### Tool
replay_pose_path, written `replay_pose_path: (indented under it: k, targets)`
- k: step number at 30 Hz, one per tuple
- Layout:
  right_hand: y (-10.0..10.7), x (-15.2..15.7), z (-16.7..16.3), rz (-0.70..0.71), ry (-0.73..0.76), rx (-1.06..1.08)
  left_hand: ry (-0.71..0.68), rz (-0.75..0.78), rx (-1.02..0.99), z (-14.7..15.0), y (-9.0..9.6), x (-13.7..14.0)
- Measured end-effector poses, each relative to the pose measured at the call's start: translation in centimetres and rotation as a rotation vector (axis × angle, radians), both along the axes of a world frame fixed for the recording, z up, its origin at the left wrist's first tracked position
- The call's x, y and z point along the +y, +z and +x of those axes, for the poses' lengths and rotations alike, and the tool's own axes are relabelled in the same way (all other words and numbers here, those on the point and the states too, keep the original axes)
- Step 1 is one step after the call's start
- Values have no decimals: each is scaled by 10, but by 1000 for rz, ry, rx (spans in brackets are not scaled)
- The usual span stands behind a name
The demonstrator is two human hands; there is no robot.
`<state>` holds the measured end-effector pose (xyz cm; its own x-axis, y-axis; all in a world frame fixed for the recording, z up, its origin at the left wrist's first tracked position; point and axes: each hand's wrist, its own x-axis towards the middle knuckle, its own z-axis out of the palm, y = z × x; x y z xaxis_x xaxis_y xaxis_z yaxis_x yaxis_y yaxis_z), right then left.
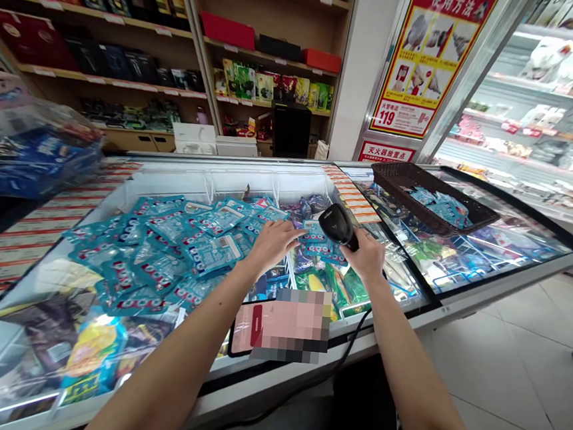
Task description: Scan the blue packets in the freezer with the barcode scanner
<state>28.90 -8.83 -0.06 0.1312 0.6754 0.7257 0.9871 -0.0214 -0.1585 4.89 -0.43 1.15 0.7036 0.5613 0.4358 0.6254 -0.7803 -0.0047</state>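
Note:
My right hand (367,252) grips a black handheld barcode scanner (336,225), its head tilted over the glass. A cable trails from it towards the front edge. Just left of it, my left hand (275,242) has its fingertips at the edge of a small blue packet (312,230), apparently pinching it. Under the scanner lie more blue packets (331,252). A large loose pile of similar packets (163,251) spreads left of my left hand on the freezer's glass top. Between my forearms lies a phone or tablet (246,328), its screen partly pixelated.
A dark wicker basket (436,198) with blue packets stands on the freezer (492,276) at the right. Plastic-wrapped blue goods (35,159) sit at the left. Shelves (274,60) with boxes and pouches line the back wall, beside a red poster (433,60).

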Motion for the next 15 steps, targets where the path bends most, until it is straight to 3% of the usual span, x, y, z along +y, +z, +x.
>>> replay_pose_path:
  k: [4,7,12,15]
  targets:
    - [-1,0,0,0,15,-15,-18,-38,-47,3,-6,0]
    - [-1,1,0,13,19,-23,-2,-102,-198,2,-10,2]
    - [-1,1,1,27,16,-29,51,-421,-603,1,-6,2]
    - [-2,2,1,22,19,-37,124,-545,-747,-1,-3,1]
